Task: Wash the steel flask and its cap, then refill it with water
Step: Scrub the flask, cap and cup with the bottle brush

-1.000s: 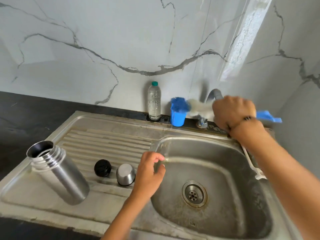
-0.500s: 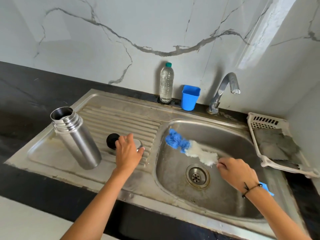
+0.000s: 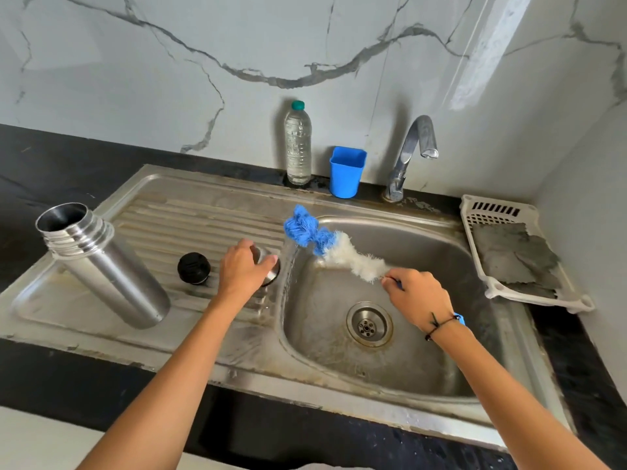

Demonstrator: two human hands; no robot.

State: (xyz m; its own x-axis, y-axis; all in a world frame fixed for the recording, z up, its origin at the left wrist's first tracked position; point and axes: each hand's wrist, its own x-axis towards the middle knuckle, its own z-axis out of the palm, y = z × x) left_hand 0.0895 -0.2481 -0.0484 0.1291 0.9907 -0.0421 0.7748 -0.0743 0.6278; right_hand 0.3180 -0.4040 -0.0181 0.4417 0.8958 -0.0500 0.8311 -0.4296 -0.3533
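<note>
The left hand [image 3: 245, 266] covers most of the steel cap [image 3: 271, 270], leaving only its right rim showing. The right hand [image 3: 419, 295] hides the bottle brush [image 3: 334, 247] handle. Both forearms are cut off by the bottom edge.

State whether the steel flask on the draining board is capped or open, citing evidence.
Open. The steel flask shows a bare threaded mouth; its black stopper lies apart on the draining board.

A clear plastic bottle [image 3: 298, 144] with a green top stands beside a blue cup [image 3: 346, 173]. Grey cloths [image 3: 512, 257] lie in a white tray [image 3: 539, 301].
</note>
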